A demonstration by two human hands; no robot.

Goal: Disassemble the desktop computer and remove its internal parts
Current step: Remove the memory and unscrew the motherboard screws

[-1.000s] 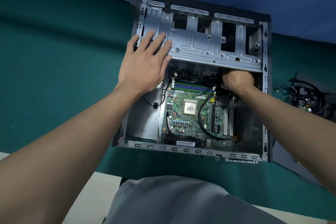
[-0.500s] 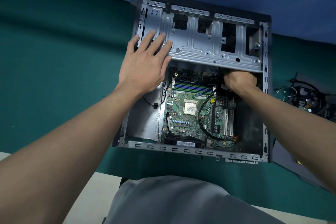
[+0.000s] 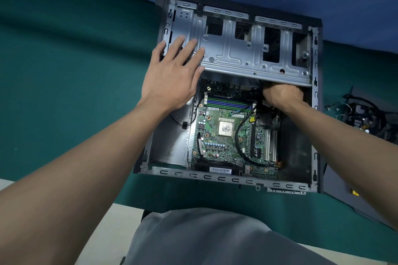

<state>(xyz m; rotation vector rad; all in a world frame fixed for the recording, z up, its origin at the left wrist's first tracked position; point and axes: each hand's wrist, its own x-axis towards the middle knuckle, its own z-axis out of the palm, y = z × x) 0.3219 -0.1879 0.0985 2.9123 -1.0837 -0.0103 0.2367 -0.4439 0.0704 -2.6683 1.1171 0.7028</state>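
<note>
The open computer case (image 3: 314, 114) lies flat on a green cloth (image 3: 75, 71), right under both hands. The left hand (image 3: 172, 75) is wide open, with its fingers spread out straight. It presses flat on the near left corner of the grey metal tray (image 3: 247, 54) at the far end of the case and holds nothing. The right hand (image 3: 282, 94) is across from the left hand, low inside the case. It reaches in under the edge of the metal tray. Its fingers are hidden there, so I cannot tell if it holds anything. The green board (image 3: 217, 144) sits between the two arms, just below the right hand. A black wire (image 3: 238, 135) loops over the board, below the right hand. Off past the right arm, a dark heap of parts (image 3: 366, 116) lies on the cloth.
</note>
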